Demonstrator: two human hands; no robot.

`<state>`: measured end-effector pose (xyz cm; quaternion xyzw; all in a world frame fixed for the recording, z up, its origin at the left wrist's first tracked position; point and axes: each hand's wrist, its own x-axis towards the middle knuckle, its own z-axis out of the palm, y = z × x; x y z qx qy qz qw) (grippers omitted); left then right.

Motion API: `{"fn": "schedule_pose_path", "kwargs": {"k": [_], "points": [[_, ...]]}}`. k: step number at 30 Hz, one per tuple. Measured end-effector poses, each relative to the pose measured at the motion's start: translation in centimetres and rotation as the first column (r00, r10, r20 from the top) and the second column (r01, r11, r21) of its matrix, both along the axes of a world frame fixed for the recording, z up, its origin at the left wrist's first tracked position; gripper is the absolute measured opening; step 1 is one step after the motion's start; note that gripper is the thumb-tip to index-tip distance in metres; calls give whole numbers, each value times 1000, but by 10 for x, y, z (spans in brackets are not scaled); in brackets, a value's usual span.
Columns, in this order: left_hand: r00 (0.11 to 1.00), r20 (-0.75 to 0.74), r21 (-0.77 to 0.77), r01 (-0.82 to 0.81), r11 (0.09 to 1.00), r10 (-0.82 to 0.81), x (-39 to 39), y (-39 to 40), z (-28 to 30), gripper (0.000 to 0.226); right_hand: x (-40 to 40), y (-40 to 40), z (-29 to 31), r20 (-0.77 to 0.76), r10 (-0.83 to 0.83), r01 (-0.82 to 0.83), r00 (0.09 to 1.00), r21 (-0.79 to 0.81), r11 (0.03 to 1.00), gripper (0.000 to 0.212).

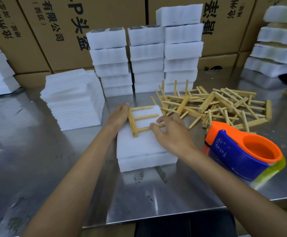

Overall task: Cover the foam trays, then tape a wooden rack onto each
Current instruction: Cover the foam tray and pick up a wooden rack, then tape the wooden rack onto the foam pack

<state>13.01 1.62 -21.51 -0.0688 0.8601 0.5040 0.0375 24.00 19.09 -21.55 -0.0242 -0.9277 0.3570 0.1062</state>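
- Tray (139, 147), covered with a foam sheet, sits on the table (36, 159) at centre front, just right of the stack of sheets (74, 100).
- Left hand (118, 116) lies at the tray's far-left edge, fingers straight against the rack's (139, 119) side bar.
- Right hand (170, 134) has its fingers curled, pinching the rack's near rung.
- The step in hand looks like squaring the rack on the cover; taping is not yet done.
- Spare racks (221, 105) lie heaped behind.
- Next, I judge, the right hand must reach the tape dispenser (241, 151) just beside it while the left pins the rack.
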Motion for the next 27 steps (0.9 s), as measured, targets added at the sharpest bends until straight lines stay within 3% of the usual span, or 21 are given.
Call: {"fn": "schedule_pose_path", "kwargs": {"k": [9, 12, 15, 17, 19, 22, 27], "points": [[1000, 19, 12, 15, 1000, -16, 12, 0, 2, 67, 11, 16, 7, 27, 41, -39, 999, -86, 996, 26], [998, 54, 96, -29, 995, 24, 16, 0, 4, 65, 19, 37, 15, -64, -88, 96, 994, 142, 985, 27], [997, 73, 116, -3, 993, -6, 20, 1, 9, 46, 36, 68, 11, -269, -305, 394, 914, 397, 829, 32], [1000, 21, 6, 14, 1000, -14, 19, 4, 15, 36, 51, 86, 1, -367, -418, 554, 831, 486, 675, 40], [998, -59, -184, -24, 983, 13, 18, 5, 21, 47, 62, 97, -7, -404, -484, 630, 776, 490, 602, 50], [977, -214, -267, -32, 963, -26, 29, 15, 36, 56, 73, 104, -13, -430, -568, 710, 702, 357, 607, 52], [910, -369, -219, 111, 969, -188, 54, 55, 60, 32, 84, 108, -20, -412, -586, 714, 698, 330, 618, 54]]}}
